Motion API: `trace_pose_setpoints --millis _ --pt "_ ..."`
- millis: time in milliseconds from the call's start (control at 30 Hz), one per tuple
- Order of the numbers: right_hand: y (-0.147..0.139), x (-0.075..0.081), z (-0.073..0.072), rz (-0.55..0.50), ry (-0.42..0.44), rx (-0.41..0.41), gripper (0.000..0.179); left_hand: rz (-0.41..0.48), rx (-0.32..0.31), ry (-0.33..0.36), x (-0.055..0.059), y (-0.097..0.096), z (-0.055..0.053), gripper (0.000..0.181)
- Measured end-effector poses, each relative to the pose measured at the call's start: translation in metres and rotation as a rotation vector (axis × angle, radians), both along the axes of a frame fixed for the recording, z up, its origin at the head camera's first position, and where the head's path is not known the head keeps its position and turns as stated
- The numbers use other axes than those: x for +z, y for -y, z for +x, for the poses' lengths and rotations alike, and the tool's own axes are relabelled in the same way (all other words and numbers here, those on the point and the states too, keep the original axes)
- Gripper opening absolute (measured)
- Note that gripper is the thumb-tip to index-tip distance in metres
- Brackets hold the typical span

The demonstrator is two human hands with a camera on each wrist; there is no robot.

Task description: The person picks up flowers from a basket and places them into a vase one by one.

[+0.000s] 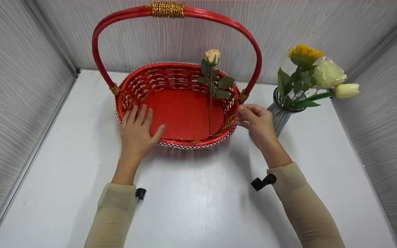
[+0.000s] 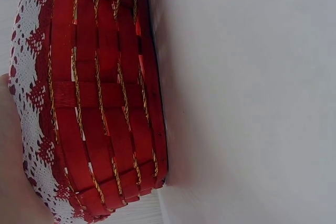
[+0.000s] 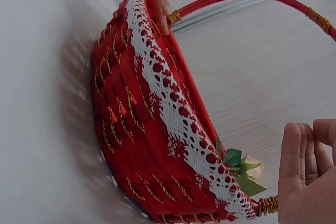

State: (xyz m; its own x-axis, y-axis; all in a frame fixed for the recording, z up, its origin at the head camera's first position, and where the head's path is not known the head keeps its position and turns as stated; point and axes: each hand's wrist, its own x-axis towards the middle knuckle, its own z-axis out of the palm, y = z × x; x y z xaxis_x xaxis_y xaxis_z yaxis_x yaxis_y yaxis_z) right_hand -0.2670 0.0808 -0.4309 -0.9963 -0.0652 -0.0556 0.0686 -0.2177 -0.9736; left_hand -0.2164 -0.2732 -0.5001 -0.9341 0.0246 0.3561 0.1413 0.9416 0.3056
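A red woven basket (image 1: 177,112) with white lace trim and a tall handle stands on the table. My left hand (image 1: 137,132) rests over its front left rim, fingers spread and reaching inside. The right wrist view shows those fingers (image 3: 161,17) lying over the rim. By the basket's right end is my right hand (image 1: 258,122), fingers slightly bent and nothing seen in them; whether they touch the rim I cannot tell. One peach rose (image 1: 213,57) leans in the basket's right side, its stem down to the basket floor and its bloom above the back rim.
Right of the basket, partly behind my right hand, a grey ribbed vase (image 1: 281,119) holds a sunflower (image 1: 304,55), a white rose (image 1: 328,73) and a pale yellow tulip (image 1: 347,90). The basket's arched handle (image 1: 258,58) rises high. Wood-grain panels (image 1: 388,103) enclose the white table (image 1: 191,199).
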Motion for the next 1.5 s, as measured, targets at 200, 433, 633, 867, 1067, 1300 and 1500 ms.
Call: trace_pose_setpoints --millis 200,433,633,867,1067,1300,1500 --pt "0.019 0.001 -0.011 -0.018 0.047 0.021 0.014 -0.014 -0.004 0.016 -0.001 -0.001 0.000 0.074" --pt "0.037 -0.003 -0.022 -0.062 0.096 0.049 0.026 -0.030 -0.003 0.014 0.001 -0.002 0.000 0.073" --pt "0.048 -0.008 -0.032 -0.120 0.120 0.045 0.026 -0.033 -0.003 0.000 0.000 -0.001 -0.001 0.073" --pt "0.060 -0.012 -0.045 -0.156 0.159 0.031 0.031 -0.030 -0.004 -0.005 -0.003 0.000 0.000 0.073" --pt "0.070 -0.015 -0.053 -0.164 0.185 -0.003 0.024 -0.034 -0.007 -0.010 -0.002 0.000 -0.001 0.073" --pt "0.078 -0.021 -0.061 -0.145 0.231 -0.018 0.029 -0.040 -0.007 -0.005 -0.001 0.000 0.000 0.073" --pt "0.078 -0.020 -0.070 -0.131 0.255 -0.023 0.042 -0.036 0.000 -0.008 -0.001 0.000 -0.001 0.073"
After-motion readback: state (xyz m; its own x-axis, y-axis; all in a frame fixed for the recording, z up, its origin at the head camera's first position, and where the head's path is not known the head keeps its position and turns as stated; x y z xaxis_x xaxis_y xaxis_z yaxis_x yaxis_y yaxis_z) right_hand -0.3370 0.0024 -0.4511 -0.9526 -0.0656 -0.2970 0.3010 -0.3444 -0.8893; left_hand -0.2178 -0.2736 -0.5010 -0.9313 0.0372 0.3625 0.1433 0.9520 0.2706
